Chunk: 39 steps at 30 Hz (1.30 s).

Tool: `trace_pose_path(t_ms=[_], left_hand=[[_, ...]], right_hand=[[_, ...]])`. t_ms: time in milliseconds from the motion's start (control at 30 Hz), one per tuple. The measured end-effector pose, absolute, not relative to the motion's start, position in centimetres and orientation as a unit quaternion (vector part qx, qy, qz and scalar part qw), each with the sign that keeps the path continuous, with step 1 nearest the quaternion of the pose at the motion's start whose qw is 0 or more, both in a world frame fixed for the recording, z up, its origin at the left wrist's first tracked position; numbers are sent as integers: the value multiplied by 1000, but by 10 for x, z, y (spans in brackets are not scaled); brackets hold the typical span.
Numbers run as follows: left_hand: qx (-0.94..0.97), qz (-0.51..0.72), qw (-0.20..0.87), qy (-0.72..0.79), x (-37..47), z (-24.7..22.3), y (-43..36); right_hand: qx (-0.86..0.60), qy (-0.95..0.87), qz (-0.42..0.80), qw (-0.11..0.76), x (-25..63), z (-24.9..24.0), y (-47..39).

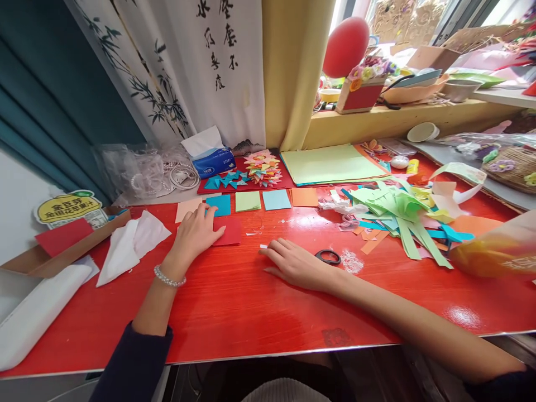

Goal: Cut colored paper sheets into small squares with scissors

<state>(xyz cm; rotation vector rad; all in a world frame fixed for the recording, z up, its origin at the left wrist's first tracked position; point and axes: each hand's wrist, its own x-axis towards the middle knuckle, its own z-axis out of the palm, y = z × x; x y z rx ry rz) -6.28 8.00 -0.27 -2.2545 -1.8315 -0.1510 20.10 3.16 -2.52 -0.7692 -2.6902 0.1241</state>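
Observation:
My left hand (196, 231), with a beaded bracelet at the wrist, reaches over the small paper squares with its fingers apart. Its fingertips are at the blue square (221, 205), and its thumb lies by the red square (231, 231). The peach square (187, 209) is partly behind it. To the right, in the same row, lie a green (248, 201), a light blue (277, 200) and an orange square (305, 197). My right hand (288, 262) rests on the table, fingers loosely spread near a tiny white scrap (263, 246). Black-handled scissors (328, 257) are partly beneath it.
Green and blue paper strips (393, 206) are heaped at the right. Large paper sheets (330, 164), folded pieces (263, 168) and a tissue pack (213, 162) stand at the back. A cardboard tray (54, 264) and white roll (46, 310) are at the left.

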Motion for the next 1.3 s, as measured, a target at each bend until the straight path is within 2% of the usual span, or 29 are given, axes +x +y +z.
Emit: trace_pose_path(t_ms=[100,233,400,533,667,800,900,1033,1167,1300], left_hand=[[-793,-64,181,-578,-56,-3,78],[-804,-130,209,-541,-47,7,84],[-847,-128,189,-480,-10,36,119],[-894,-63,105,-432,53,45,173],[-912,-4,55,-405,116,26,231],[-909,49,19,-414,149,8,272],[-909,97,-8,-405,153,9,288],[-906,125,-14,-404,149,13,292],[-902,113,13,-417,153,12,290],[-900,49,65,-428,159,21,293]], right_hand=[[-272,-951,13,148,199,-29,33],[-304,-942,6,144,210,-31,37],[-335,-933,12,131,247,-34,49],[-359,-929,-19,85,268,-28,67],[-349,-936,-27,23,276,14,102],[-538,-836,109,14,298,75,152],[-589,-798,121,32,321,97,188],[-551,-796,233,97,335,80,230],[-570,-789,201,105,337,46,259],[-598,-778,166,98,345,26,275]])
